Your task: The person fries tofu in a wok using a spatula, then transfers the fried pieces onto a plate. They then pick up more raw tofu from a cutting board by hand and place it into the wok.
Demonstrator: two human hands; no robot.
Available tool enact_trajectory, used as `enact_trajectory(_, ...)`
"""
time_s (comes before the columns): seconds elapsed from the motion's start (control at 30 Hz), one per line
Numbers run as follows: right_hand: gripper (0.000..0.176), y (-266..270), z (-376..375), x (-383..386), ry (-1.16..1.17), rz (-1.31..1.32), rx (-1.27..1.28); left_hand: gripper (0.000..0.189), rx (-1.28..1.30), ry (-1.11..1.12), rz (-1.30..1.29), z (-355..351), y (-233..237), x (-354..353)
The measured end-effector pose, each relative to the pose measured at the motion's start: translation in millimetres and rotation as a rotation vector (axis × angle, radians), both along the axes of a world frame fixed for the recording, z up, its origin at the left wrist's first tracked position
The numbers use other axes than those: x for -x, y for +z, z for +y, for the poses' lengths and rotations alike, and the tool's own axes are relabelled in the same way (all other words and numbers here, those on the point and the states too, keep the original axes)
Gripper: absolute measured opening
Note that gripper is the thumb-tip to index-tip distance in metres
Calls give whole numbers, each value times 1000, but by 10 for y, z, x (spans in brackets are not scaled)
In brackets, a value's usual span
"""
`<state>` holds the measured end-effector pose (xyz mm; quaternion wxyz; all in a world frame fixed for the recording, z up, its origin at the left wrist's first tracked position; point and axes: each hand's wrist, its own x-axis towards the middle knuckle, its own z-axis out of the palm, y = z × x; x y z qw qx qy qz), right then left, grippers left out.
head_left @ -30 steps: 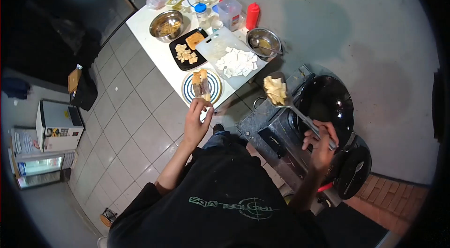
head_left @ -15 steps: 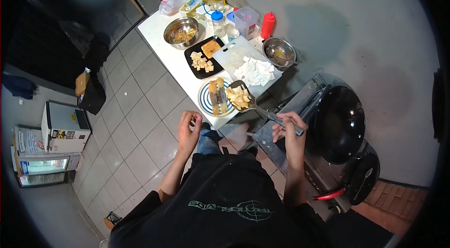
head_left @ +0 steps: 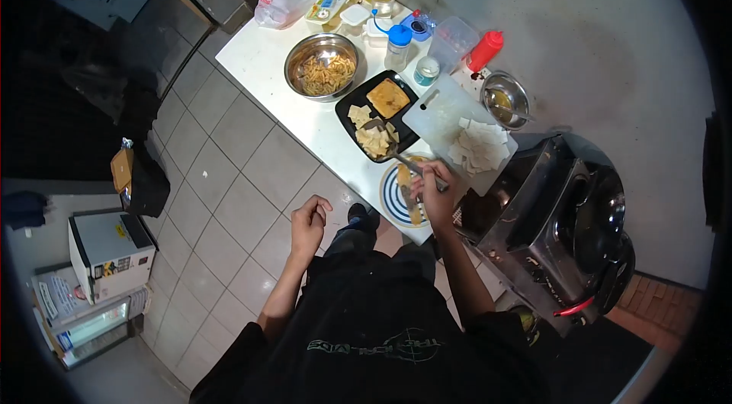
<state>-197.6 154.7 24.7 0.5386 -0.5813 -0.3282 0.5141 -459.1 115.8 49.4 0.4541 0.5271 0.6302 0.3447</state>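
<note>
The spatula [head_left: 396,154] has shifted over the black tray [head_left: 364,84], right hand [head_left: 435,194] gripping it.

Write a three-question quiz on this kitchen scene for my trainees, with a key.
1. True or false: the left hand holds a knife.
2. The loaded head of the spatula is over: A) the black tray; B) the wok; C) the floor.
3. Which hand grips the spatula handle?
Key: 1 false; 2 A; 3 the right hand.
</note>
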Motion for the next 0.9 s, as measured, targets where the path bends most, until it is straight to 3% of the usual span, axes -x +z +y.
enact_trajectory(0.07, 17, -133, 157, 158, -42, -37, 13, 31, 10, -19, 30, 51, -31, 224)
enact_trajectory(0.13, 13, -213, 278, 288, -88, -96, -145, 32, 21, -15, 0, 88, -115, 422)
enact_trajectory(0.2, 12, -305, 342, 342, -54, -231, -182, 33, 28, 14, -39, 111, -169, 543)
enact_trajectory(0.3, 12, -243, 445, 436, 26, -657, -383, 32, 28, 93, -93, 186, -148, 624)
enact_trajectory(0.43, 14, -302, 436, 512, 107, -842, -423, 32, 27, 70, -83, 286, -141, 632)
enact_trajectory(0.73, 23, -114, 217, 423, 261, -928, -376, 33, 12, -40, -109, 438, -167, 499)
enact_trajectory(0.9, 18, 474, 47, 289, 76, -869, -460, 34, 10, -106, -76, 531, -194, 275)
